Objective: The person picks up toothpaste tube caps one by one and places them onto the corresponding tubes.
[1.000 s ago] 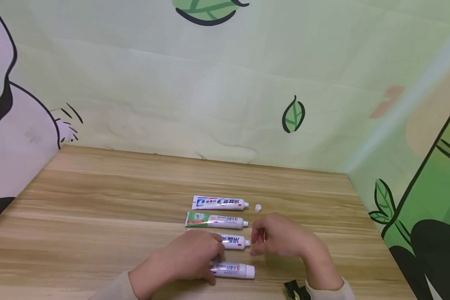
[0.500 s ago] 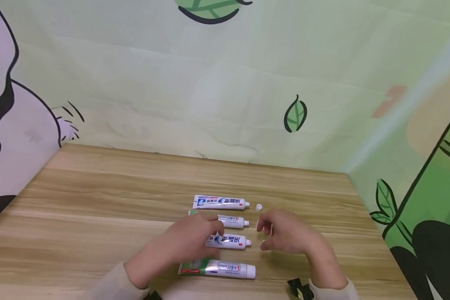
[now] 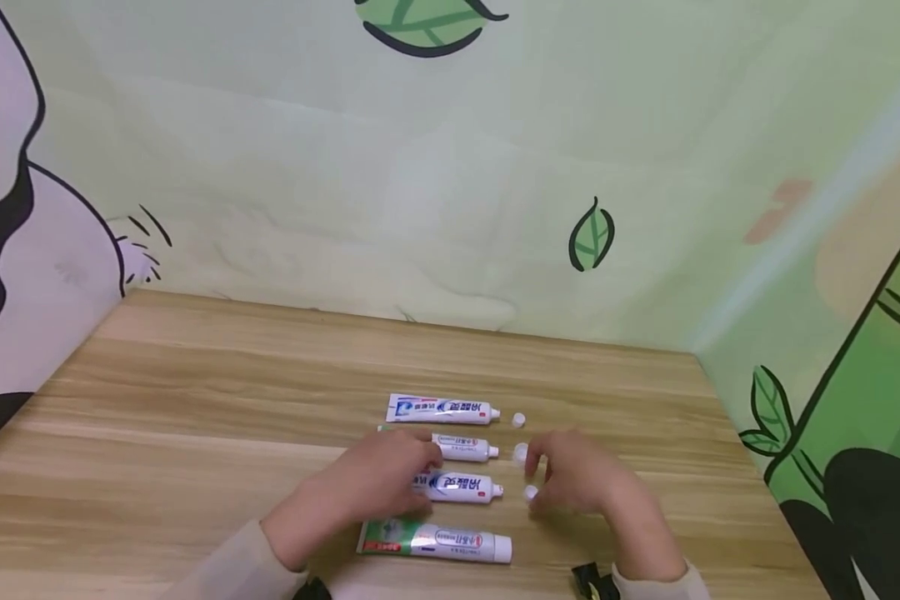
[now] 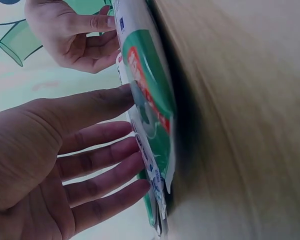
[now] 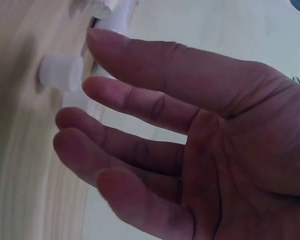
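Observation:
In the head view, several toothpaste tubes lie in a column on the table. The far blue-and-white tube [image 3: 442, 409], the green-and-white tube [image 3: 463, 448] and the second blue-and-white tube [image 3: 461, 487] show bare nozzles. A nearer green-and-white tube [image 3: 450, 542] wears its white cap [image 3: 502, 549]. My left hand [image 3: 367, 479] spans the second blue-and-white tube's left part, fingers fairly straight in the left wrist view; whether it touches is unclear. Beside a small cap [image 3: 530, 493] and a larger cap [image 3: 521, 452], my right hand [image 3: 581, 471] has loosely bent fingers holding nothing.
A third loose cap [image 3: 519, 420] sits right of the farthest nozzle. The wooden table [image 3: 195, 375] meets a cartoon-printed backdrop [image 3: 307, 192] along its back and sides. Black straps [image 3: 596, 581] show near the wrists.
My left hand has moved from the nearest tube up to the tube above it. The right hand has drawn slightly right from the nozzle, and a small cap now shows beside its thumb.

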Demonstrator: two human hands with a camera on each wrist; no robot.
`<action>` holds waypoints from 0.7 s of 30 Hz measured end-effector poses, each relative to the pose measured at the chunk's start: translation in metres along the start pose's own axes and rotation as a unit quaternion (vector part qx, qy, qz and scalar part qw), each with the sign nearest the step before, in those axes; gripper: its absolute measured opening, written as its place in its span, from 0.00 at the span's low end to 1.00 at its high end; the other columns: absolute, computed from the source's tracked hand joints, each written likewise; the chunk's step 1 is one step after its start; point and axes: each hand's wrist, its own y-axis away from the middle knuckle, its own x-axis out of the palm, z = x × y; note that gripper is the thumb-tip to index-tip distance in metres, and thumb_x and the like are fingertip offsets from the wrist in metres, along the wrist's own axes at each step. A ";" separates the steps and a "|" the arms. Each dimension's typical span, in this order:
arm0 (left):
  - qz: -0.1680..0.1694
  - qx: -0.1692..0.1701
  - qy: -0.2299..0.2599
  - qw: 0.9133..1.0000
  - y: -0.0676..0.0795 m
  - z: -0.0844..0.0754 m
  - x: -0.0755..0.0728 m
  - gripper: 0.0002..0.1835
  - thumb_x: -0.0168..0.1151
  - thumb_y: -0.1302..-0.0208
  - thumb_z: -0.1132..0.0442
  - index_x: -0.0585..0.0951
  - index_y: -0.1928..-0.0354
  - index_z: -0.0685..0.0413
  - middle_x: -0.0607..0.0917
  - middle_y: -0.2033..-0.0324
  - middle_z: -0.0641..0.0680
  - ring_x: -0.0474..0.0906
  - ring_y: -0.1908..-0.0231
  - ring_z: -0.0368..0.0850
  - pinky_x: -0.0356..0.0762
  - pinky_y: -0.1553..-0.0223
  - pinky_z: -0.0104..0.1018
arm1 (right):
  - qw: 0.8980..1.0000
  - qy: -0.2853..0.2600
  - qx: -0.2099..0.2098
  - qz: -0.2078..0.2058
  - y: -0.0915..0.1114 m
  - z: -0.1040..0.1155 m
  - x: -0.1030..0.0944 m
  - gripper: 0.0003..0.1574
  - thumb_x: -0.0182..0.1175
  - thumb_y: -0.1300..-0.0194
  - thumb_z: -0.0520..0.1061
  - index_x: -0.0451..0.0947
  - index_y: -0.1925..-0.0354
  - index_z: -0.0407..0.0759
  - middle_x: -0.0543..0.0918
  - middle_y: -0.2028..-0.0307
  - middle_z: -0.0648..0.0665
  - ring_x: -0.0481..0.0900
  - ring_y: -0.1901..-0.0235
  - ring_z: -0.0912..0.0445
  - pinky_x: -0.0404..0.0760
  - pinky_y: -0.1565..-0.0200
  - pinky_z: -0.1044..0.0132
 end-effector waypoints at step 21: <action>0.013 -0.018 -0.040 0.999 0.002 0.005 0.007 0.18 0.80 0.48 0.51 0.88 0.57 0.46 0.79 0.66 0.43 0.72 0.67 0.38 0.78 0.65 0.37 | 0.999 0.021 -0.032 0.009 -0.010 0.001 0.016 0.17 0.79 0.50 0.38 0.77 0.72 0.47 0.76 0.75 0.48 0.75 0.76 0.54 0.73 0.72 0.61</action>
